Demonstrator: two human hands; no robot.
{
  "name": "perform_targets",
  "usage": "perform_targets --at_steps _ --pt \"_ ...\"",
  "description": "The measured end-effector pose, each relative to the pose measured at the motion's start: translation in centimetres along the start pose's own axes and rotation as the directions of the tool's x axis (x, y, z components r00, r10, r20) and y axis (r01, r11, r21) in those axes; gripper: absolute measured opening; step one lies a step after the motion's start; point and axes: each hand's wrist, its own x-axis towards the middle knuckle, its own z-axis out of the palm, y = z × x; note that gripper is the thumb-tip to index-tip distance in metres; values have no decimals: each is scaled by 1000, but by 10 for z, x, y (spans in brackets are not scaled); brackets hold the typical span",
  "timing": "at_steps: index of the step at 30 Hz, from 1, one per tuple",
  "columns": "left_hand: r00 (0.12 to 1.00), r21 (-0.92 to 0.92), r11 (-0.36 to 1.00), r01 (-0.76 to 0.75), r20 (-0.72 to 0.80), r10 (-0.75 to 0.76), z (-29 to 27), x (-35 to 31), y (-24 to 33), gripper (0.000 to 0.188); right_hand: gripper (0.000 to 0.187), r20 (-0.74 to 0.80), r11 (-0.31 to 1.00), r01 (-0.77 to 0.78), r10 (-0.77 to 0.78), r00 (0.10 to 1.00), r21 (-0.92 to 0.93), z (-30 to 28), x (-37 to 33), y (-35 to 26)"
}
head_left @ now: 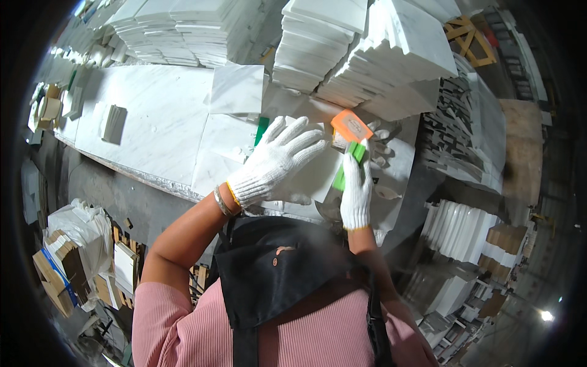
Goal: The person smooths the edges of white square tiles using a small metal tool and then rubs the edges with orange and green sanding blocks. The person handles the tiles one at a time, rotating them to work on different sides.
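My left hand [275, 156], in a white knit glove, lies with its fingers stretched out over a pale square marble tile [315, 177]. Whether the palm presses on the tile cannot be made out. My right hand [357, 189], gloved the same way, is closed around a bright green block [354, 151] at the tile's right side. Just beyond its fingertips is an orange block [352, 126] with a printed mark, beside some small whitish lumps [380, 150]. Another dark green piece [262, 130] shows behind my left hand, partly hidden by it.
Tall stacks of marble tiles [318, 46] line the far side of the work surface [147, 104]. One tile [237, 89] lies behind my left hand, and a small upright stack [113, 122] stands farther left. Wrapped bundles and boards [79, 238] sit at lower left, white slabs [461, 235] at right.
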Motion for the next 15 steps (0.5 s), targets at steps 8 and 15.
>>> perform_targets --at_steps 8,15 --pt "1000 31 999 22 2 -22 2 -1 0 115 68 -80 997 47 -42 996 65 10 7 -3" --pt "1000 -11 1000 1 -24 -1 -1 0 2 111 71 -19 826 371 -418 908 -425 20 -35 -24"
